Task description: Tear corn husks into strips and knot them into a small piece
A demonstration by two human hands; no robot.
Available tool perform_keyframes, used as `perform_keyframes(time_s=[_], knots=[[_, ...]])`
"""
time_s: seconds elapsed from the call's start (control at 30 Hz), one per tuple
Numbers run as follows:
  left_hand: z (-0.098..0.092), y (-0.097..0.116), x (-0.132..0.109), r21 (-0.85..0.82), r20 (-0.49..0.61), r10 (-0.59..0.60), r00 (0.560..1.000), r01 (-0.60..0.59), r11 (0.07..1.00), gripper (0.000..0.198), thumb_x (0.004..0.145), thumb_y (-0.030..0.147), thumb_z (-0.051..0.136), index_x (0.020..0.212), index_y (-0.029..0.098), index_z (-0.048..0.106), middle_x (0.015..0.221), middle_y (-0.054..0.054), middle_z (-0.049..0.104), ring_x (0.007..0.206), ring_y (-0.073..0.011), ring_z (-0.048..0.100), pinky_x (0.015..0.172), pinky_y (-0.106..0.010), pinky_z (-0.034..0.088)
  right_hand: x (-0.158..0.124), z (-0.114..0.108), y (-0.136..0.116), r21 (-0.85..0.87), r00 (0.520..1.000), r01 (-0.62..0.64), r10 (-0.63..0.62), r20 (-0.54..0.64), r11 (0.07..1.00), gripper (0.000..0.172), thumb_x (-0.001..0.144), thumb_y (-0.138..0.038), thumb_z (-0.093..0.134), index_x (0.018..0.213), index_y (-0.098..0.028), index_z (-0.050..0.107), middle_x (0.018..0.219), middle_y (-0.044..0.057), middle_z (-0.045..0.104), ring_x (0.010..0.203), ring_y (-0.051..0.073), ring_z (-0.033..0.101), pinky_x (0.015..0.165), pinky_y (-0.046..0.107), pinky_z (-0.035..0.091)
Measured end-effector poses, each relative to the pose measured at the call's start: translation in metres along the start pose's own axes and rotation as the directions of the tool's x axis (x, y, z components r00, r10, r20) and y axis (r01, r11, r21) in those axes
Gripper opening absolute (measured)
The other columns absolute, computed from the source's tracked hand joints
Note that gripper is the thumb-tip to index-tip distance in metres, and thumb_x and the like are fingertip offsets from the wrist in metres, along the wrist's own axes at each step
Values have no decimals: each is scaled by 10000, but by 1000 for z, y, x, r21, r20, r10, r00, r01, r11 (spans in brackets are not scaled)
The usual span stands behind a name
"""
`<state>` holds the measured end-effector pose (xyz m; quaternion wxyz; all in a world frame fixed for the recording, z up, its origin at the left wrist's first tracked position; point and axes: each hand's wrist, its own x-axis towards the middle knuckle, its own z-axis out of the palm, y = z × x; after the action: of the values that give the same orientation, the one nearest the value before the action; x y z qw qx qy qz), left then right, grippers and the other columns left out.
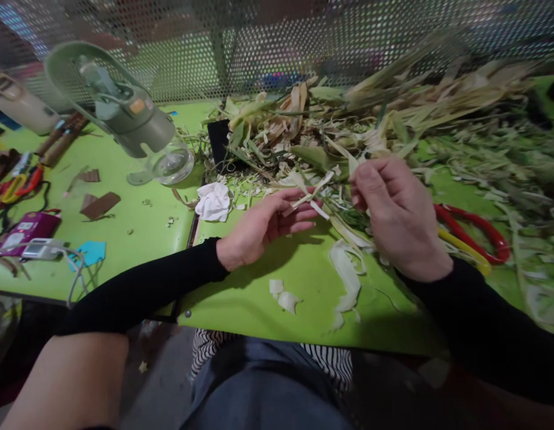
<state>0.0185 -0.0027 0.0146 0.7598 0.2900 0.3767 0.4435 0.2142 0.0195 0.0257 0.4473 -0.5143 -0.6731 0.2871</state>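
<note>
My left hand (pixel 270 224) is palm up, with its fingers loosely bent. Pale crossed corn husk strips (pixel 319 184) rest in its fingertips, their ends sticking out several ways. To the right, my right hand (pixel 396 209) pinches another corn husk strip (pixel 354 161) between thumb and fingers; its pale tip pokes out above. Below the hands, a long curled husk strip (pixel 346 278) and a few small husk scraps (pixel 286 300) lie on the green table (pixel 241 298). Red-handled scissors (pixel 498 239) lie beside my right wrist, partly hidden, with a yellow handle part showing.
A heap of corn husks (pixel 299 125) spreads along the back, against a perforated metal screen (pixel 268 48). A dark phone-like slab (pixel 219 143) leans there. A crumpled white tissue (pixel 213 202), a clear bottle with a green lid (pixel 142 119) and a purple box (pixel 30 230) stand leftward.
</note>
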Motion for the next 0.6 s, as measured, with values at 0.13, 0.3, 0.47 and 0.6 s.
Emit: perform_keyframes(time_s=[0.13,0.3,0.47,0.6], knots=[[-6,-1,2,69,44,89,995,-92,993,307,956,170,531,1228,180,674,1234,-86,778,1120,-181,740,974,-322,597,-2,1,-4,-153,962,63,-19,273,986,543,990,-716,540,735,-243,618,649,6,571,556,154,465,524,325,312],[-12,-4,2,257,128,185,974,-213,943,201,982,212,632,1179,187,666,1173,-56,777,1001,-136,726,920,-278,565,-6,5,-6,-155,938,161,-102,331,975,425,1011,-603,580,780,-252,646,637,-8,565,559,158,460,547,333,326],[-16,-2,5,320,176,145,974,-196,927,191,968,205,680,1152,173,641,932,-11,770,801,-101,717,804,-253,581,-7,3,-7,-97,937,144,-104,333,985,315,1020,-436,572,766,-255,617,659,-2,573,581,165,480,548,332,346],[-18,0,5,351,222,152,963,-225,909,239,939,234,725,1157,144,690,932,-24,783,760,-87,721,781,-228,588,-7,3,-11,-82,924,142,-102,370,986,306,992,-387,583,714,-258,589,617,-9,545,581,166,488,554,330,354]])
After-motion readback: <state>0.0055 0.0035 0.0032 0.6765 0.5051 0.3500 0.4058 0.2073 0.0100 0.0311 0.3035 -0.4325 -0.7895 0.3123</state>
